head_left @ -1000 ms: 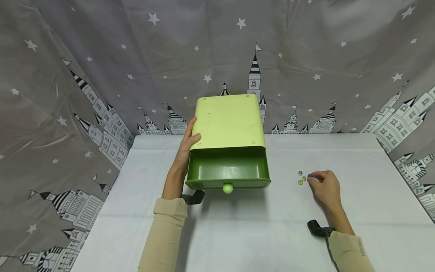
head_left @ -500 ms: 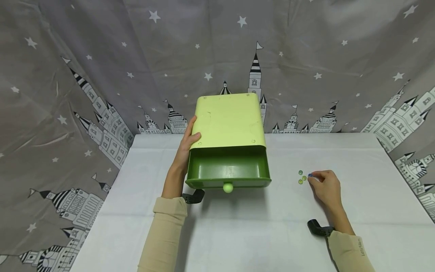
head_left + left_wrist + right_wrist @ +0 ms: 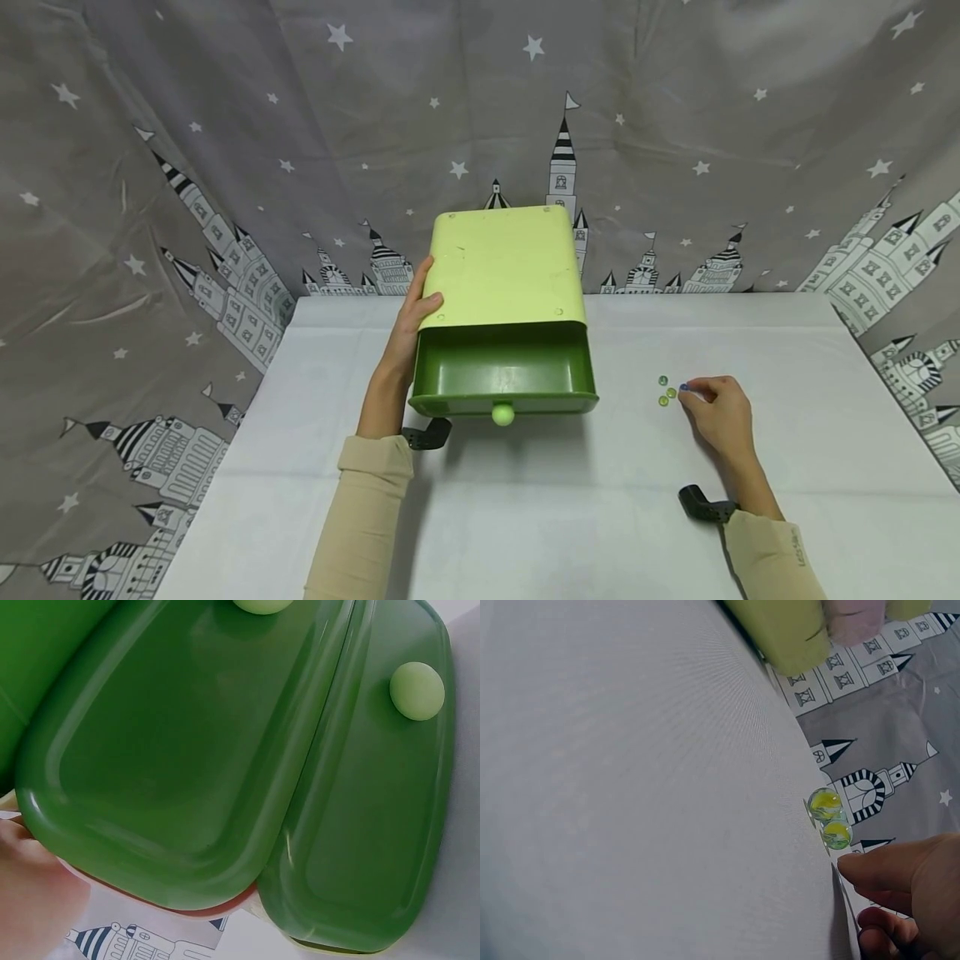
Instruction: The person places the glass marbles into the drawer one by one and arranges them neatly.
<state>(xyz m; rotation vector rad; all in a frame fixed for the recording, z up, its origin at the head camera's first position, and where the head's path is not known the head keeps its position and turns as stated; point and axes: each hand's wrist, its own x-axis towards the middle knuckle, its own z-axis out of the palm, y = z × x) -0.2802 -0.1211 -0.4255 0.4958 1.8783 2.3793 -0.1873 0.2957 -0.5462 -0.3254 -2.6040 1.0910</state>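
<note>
My left hand (image 3: 408,329) holds the left side of a small drawer cabinet (image 3: 510,267), with the thumb over its top edge. The cabinet's top is pale yellow-green. Its dark green top drawer (image 3: 504,367) is pulled out and shows a bare inside. Two lower drawer fronts with round light-green knobs (image 3: 417,691) are closed in the left wrist view. On the table to the right, my right hand (image 3: 722,415) pinches a blue marble (image 3: 684,387) between thumb and forefinger. Several glass marbles (image 3: 671,393) with green or yellow swirls lie just left of those fingertips.
A white cloth (image 3: 555,517) covers the table. Behind it hangs a grey curtain (image 3: 465,100) printed with castles and stars. The pulled-out drawer juts toward the table's front, its light-green knob (image 3: 503,414) foremost. Black wrist cameras (image 3: 705,505) sit at both cuffs.
</note>
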